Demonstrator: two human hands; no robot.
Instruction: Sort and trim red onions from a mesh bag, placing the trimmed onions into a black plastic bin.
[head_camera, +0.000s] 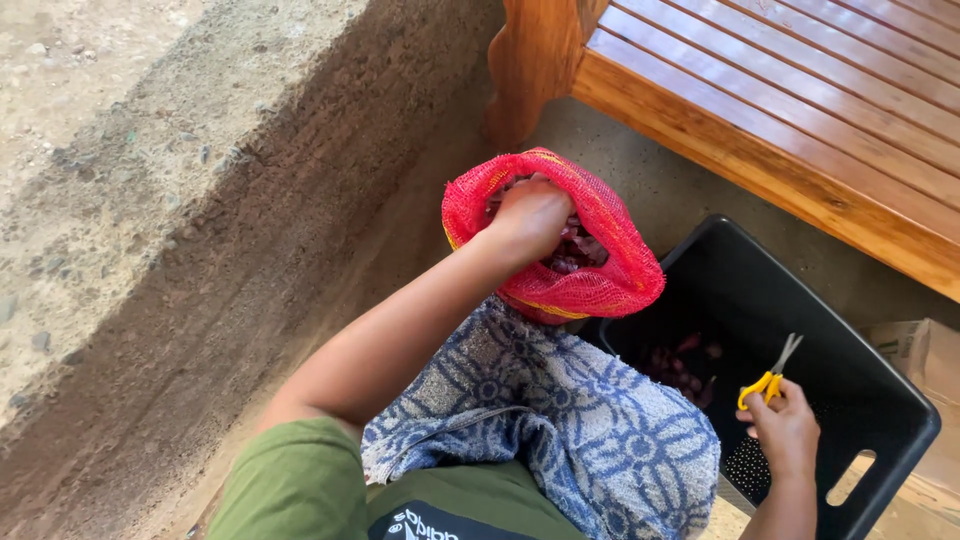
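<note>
My left hand (530, 215) reaches into the open mouth of a red mesh sack (610, 270) that holds dark reddish onions (578, 248); the fingers are buried inside, so what they grip is hidden. My right hand (788, 428) is closed around the yellow handles of small scissors (772, 372), blades pointing up, over a black plastic crate (850, 380). A few dark reddish pieces (680, 362) lie at the crate's bottom. A blue and white patterned cloth (560, 420) covers my lap between sack and crate.
A slatted wooden bench (800, 100) stands at the upper right, its leg just behind the sack. A concrete step (250, 250) and sandy ground lie to the left. A cardboard box (925, 350) sits at the right edge behind the crate.
</note>
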